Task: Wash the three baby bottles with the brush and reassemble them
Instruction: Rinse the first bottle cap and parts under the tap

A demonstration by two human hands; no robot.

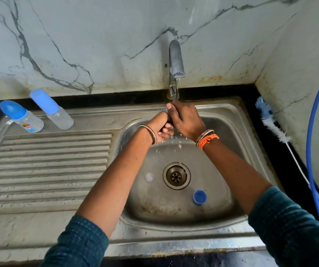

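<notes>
- The capped baby bottle (23, 117) carries a coloured print, unreadable.
- Left hand (160, 126) and right hand (185, 120) clasp something hidden under the tap (176, 60); what it is cannot be told.

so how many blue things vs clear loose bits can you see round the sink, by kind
capped bottles on the drainboard: 2
loose blue cap in the basin: 1
clear teat in the basin: 1
bottle brush on the counter: 1
blue hose: 1
total: 6

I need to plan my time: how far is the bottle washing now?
Two capped bottles stand on the drainboard. Both hands hold something under the running tap. A blue cap lies in the sink, still unassembled.
</notes>
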